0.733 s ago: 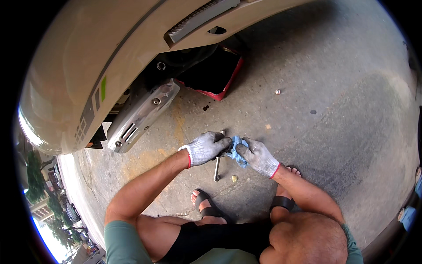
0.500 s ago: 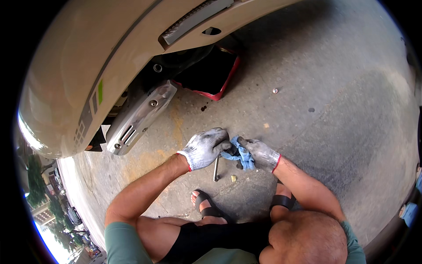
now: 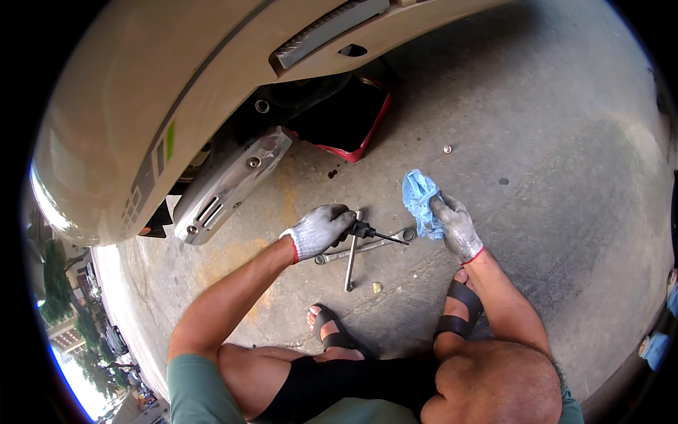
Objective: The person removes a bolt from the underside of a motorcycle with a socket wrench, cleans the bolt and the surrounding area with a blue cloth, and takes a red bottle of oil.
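Note:
My left hand (image 3: 325, 227), in a grey-white knit glove, grips a black dipstick-like part (image 3: 361, 229) whose thin rod points to the right. Beneath it, a slim metal bar tool (image 3: 351, 268) and a ring spanner (image 3: 333, 257) lie crossed on the concrete floor. My gloved right hand (image 3: 457, 225) holds a crumpled blue cloth (image 3: 419, 191) off to the right of the rod, apart from it. A small yellowish piece (image 3: 377, 287) lies below the tools, and a small round metal piece (image 3: 447, 150) sits farther up the floor.
A beige vehicle body (image 3: 120, 120) curves over the upper left, with a silver exhaust guard (image 3: 212, 208) below it. A red-rimmed tray of black liquid (image 3: 381, 121) sits under the vehicle. My sandaled feet are near the bottom. Trees and vehicles show at the far left.
My hands have separated: the right has moved up and right with the blue cloth, uncovering the black part and its rod in my left hand and the spanner below.

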The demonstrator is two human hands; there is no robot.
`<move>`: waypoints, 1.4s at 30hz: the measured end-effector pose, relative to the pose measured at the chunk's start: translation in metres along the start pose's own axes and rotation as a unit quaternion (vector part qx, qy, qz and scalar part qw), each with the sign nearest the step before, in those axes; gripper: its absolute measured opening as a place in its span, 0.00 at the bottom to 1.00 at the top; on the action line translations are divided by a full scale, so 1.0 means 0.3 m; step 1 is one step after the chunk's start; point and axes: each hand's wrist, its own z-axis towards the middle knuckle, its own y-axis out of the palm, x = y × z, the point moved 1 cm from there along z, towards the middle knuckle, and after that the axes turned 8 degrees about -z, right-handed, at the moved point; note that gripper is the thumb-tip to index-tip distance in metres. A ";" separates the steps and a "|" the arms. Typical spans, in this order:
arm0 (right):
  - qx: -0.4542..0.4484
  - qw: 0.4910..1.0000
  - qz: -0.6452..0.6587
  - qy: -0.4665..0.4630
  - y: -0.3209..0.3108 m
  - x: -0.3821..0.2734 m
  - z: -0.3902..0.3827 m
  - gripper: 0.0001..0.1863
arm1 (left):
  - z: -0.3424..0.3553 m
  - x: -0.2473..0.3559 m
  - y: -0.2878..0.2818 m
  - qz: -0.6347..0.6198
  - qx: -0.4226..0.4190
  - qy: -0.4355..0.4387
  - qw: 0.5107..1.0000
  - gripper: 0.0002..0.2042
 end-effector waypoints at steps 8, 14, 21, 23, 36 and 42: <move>0.053 0.937 -0.306 -0.159 0.081 -0.089 -0.027 0.23 | 0.012 -0.024 0.002 -0.073 -0.012 -0.046 0.996 0.20; 0.063 0.860 -0.473 -0.181 -0.025 -0.052 0.007 0.20 | 0.012 -0.029 0.000 -0.054 -0.029 -0.052 0.997 0.19; 0.140 0.840 -0.448 -0.271 -0.010 -0.070 -0.006 0.17 | 0.013 -0.022 -0.005 -0.075 -0.044 -0.067 0.994 0.18; 0.137 0.861 -0.411 -0.267 -0.010 -0.068 -0.003 0.17 | 0.014 -0.019 -0.003 -0.082 -0.044 -0.066 0.993 0.18; 0.054 0.799 -0.467 -0.375 0.246 -0.118 -0.152 0.22 | 0.033 -0.044 0.018 -0.124 0.009 -0.121 0.985 0.18; -0.019 0.857 -0.443 -0.263 0.263 -0.059 -0.118 0.21 | 0.020 -0.030 0.055 -0.190 -0.018 -0.116 0.975 0.17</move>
